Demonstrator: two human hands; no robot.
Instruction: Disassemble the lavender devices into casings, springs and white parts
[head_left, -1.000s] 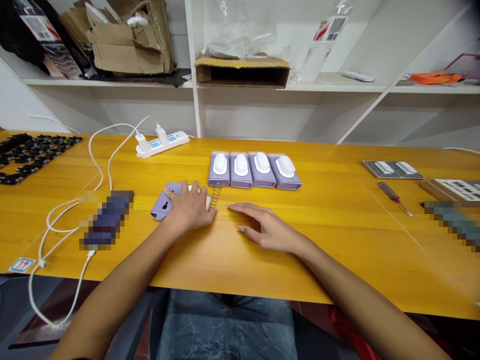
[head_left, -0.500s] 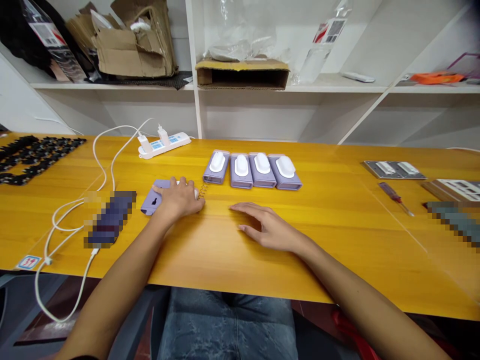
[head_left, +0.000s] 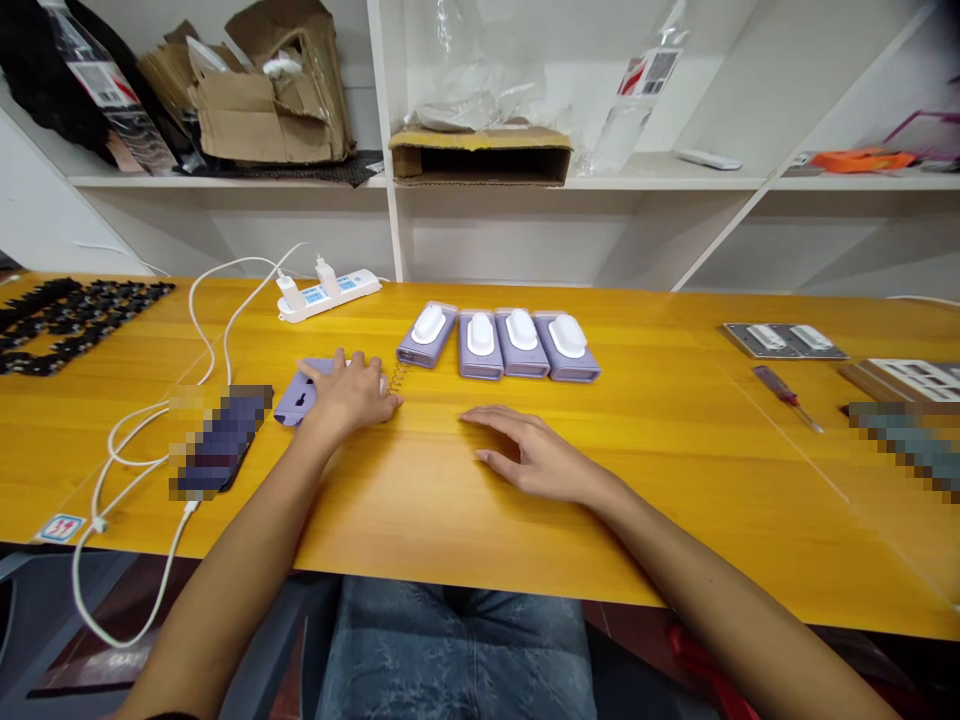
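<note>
A lavender plastic housing (head_left: 298, 405) is gripped at the centre-left of the yellow wooden table (head_left: 480, 530), with the curled fingers of the left hand (head_left: 349, 397) wrapped over it and a white piece. A thin coiled spring (head_left: 396, 377) is seen sticking out beside the fingertips. The right hand (head_left: 525, 455) is laid palm down and loosely spread on the table, with nothing held. Four lavender units (head_left: 499, 345) with white domed caps are lined up beyond the hands, the leftmost one angled, its lower end just beside the spring.

A power strip (head_left: 326, 296) is placed at upper left, and its white cable (head_left: 135, 470) is looped past a pixel-blurred object (head_left: 223, 440). Black small parts (head_left: 75, 325) are heaped at the left edge. A red-handled screwdriver (head_left: 786, 397) is laid at right, below a metal plate (head_left: 784, 341).
</note>
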